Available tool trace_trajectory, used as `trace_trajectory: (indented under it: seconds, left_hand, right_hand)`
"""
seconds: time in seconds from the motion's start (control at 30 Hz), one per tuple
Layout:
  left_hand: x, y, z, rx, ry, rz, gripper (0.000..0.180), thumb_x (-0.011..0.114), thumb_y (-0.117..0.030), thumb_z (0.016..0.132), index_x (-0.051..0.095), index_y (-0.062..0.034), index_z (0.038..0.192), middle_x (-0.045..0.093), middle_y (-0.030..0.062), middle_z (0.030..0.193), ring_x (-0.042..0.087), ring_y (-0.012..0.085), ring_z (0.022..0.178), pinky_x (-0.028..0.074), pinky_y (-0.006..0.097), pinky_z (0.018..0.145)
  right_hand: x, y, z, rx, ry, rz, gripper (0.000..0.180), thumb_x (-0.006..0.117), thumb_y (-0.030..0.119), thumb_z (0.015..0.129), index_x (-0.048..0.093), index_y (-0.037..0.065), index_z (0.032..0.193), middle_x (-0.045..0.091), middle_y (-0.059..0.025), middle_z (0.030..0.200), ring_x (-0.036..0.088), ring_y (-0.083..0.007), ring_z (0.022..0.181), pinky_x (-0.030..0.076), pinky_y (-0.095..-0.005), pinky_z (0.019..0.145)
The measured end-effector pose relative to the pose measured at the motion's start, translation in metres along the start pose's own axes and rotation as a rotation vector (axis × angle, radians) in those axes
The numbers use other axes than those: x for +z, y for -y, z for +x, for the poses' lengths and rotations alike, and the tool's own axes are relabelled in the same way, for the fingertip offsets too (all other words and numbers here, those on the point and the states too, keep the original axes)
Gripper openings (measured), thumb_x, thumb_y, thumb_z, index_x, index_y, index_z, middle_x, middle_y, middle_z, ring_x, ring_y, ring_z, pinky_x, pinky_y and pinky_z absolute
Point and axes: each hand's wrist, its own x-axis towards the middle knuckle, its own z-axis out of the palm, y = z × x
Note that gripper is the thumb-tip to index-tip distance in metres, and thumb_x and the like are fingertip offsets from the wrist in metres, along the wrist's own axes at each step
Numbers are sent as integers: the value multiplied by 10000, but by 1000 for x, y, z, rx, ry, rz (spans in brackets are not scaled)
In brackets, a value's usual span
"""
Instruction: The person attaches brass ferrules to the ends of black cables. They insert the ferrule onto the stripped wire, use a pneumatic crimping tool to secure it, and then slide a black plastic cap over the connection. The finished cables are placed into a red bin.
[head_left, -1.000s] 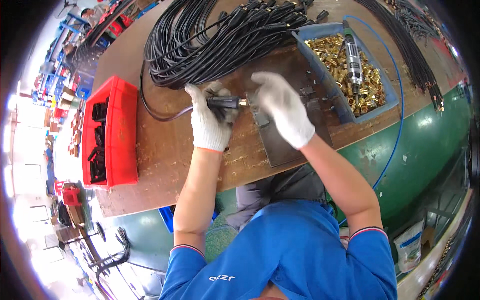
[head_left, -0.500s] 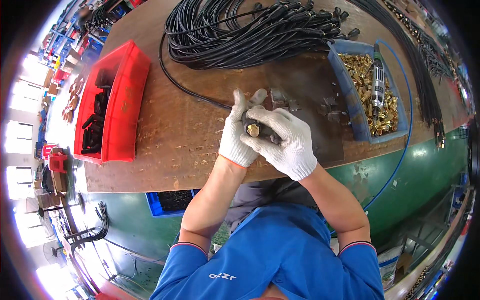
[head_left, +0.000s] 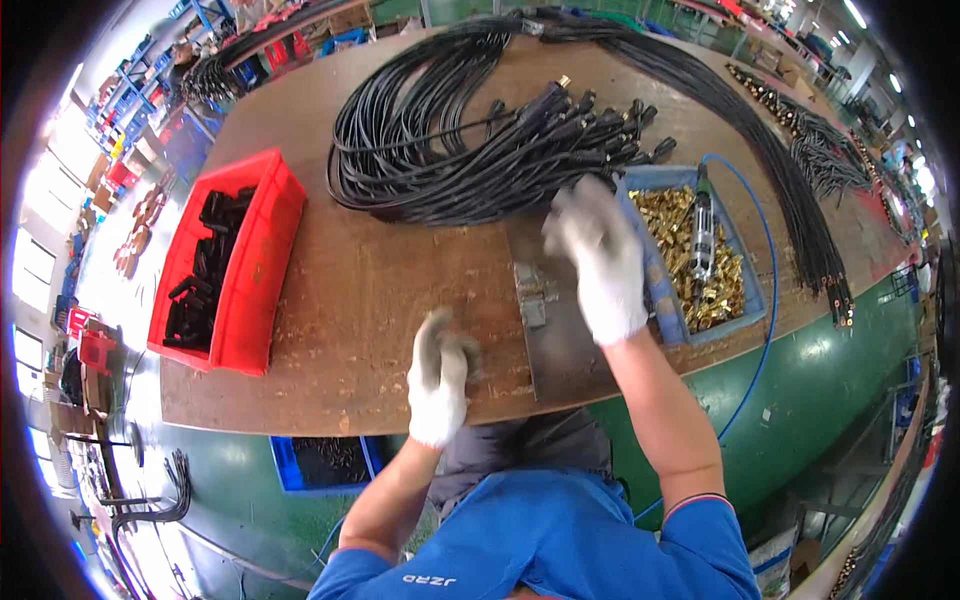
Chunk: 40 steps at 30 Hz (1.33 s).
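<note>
My left hand, in a white knit glove, hovers over the near edge of the brown table, thumb and fingers apart and nothing visible in them. My right hand, gloved alike, is raised between the black cable bundle and the blue bin of brass fittings. Its fingers are stretched out and somewhat blurred; I see nothing in them. The looped cables end in black connectors beside that hand, and one brass tip shows on top of the heap. A pen-shaped air tool lies across the brass fittings.
A red bin with black plastic parts stands at the left. A blue hose curves from the tool past the table edge. More black cables run along the right. Below the table edge sits a blue box of small dark pieces.
Both hands held a black cable end with a brass fitting; it has left them and they have separated. The right hand moved forward and right, the left slightly back. The whole view has shifted.
</note>
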Motion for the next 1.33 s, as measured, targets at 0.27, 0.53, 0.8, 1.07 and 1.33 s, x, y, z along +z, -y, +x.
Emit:
trace_trajectory:
  seconds: [0.27,0.53,0.8,1.07,1.33]
  left_hand:
    - [-73,32,-37,368,-449,1160,257,766,-170,900,739,-80,1140,728,146,1132,644,391,1143,484,505,1051]
    - [-73,17,-32,391,-477,1188,219,783,-240,862,781,-89,1021,743,140,1067,676,394,1086,511,518,993]
    - [-81,21,-36,481,-528,1097,222,798,-258,830,773,-96,979,743,123,970,711,360,966,559,501,880]
    - [-88,34,-43,433,-564,1017,211,814,-268,800,755,-129,948,720,91,984,696,330,984,547,490,904]
    - [-95,52,-37,462,-549,907,248,833,-247,768,704,-130,945,677,84,981,694,315,1013,559,497,1003]
  right_hand:
    - [-5,-23,-112,-515,548,-934,333,784,270,905,723,98,1183,738,-126,1184,686,-354,1160,544,-502,1015]
    - [-1,-31,-113,-632,586,-852,213,766,259,928,737,101,1068,762,-91,1046,716,-324,1025,547,-478,939]
    - [-2,-33,-119,-647,684,-904,212,747,263,958,764,101,1094,771,-101,1119,707,-327,1101,516,-484,1014]
    - [3,-39,-119,-668,896,-1012,328,710,294,984,722,42,1194,735,-167,1209,674,-387,1162,495,-540,1059]
    - [29,-53,-112,-839,1276,-1246,999,411,841,993,337,97,1656,372,-236,1682,382,-486,1536,311,-747,1206]
